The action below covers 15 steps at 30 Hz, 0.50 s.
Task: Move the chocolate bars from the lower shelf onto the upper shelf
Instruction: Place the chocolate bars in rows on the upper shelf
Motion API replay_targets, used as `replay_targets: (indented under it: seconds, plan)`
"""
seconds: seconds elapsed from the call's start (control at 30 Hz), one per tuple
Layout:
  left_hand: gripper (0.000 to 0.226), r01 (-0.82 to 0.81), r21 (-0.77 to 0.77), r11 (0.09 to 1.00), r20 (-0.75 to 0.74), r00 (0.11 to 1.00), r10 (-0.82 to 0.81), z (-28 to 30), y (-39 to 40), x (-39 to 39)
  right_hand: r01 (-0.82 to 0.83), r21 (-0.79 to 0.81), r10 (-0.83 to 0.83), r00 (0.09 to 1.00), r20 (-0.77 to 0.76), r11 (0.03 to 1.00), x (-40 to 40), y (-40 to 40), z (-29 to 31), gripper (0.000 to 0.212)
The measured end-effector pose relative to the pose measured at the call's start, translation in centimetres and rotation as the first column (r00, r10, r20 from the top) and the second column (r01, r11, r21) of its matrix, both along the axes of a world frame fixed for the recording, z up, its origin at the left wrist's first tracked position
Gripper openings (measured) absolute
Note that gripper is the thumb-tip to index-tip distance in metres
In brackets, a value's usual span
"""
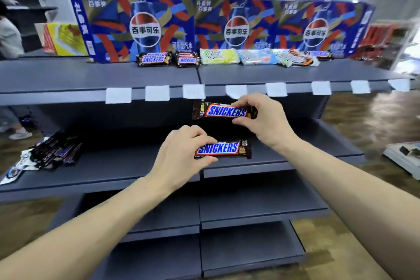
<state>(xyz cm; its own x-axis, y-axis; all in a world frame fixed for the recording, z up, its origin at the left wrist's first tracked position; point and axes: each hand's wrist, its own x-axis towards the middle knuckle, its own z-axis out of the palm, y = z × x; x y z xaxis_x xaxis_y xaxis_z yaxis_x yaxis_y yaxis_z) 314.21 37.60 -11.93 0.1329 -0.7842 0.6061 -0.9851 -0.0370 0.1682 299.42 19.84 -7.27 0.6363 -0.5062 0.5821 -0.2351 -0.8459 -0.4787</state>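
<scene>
Right hand [261, 118] pinches one chocolate bar [223, 110] by its right end, held in the air just under the upper shelf's [97, 77] front edge. Left hand [181, 154] grips a second bar [223, 149] by its left end, above the lower shelf [113, 173]. More bars [154, 59] lie toward the upper shelf's back edge, against the cola boxes [136, 27].

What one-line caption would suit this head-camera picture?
Each hand grips a Snickers bar, left hand low, right hand raised toward the upper shelf.

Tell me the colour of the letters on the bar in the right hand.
White letters on a blue panel edged red, on the bar; head view.
</scene>
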Motion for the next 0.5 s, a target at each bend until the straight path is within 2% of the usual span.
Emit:
replay_targets:
  seconds: [0.23,0.5]
  plan:
    - [0.038,0.109,-0.069,0.992,0.033,0.994,-0.107,5.0,-6.6,-2.4,0.048,-0.083,-0.046,0.999,0.023,0.995,-2.8,-6.4,5.4,0.032]
    - [0.04,0.127,-0.162,0.979,0.017,0.992,-0.126,8.1,-14.8,-0.9,0.167,-0.101,-0.172,0.984,-0.044,0.981,-4.3,-15.5,7.0,0.035]
